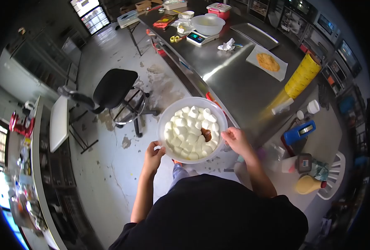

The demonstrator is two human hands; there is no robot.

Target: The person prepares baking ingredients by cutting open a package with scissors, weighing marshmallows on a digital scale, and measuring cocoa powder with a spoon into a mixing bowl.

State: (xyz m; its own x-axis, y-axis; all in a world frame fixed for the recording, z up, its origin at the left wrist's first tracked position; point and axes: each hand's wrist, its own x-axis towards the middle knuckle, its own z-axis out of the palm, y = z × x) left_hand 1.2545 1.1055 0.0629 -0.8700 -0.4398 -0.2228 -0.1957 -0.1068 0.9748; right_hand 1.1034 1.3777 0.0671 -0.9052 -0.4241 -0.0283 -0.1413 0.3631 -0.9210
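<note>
Left hand (155,153): thumb and fingers gripping the near-left rim of a white round bowl (192,101). Well beyond it, on the steel counter (235,89), a small white bowl (186,15); contents too small to tell. Between the two hands: the gripped bowl, held up in front of the body, with rounded white pieces (187,131) covering most of its inside; a glossy brown patch (207,134) shows among them, toward the right hand. Straight beyond, a large translucent bowl (208,30) sits on a digital scale (198,38); contents unclear. Right hand (235,139): fingers closed on the bowl's right rim. Right of this hand and nearer the body, a pale yellow bottle (307,185), red-capped.
</note>
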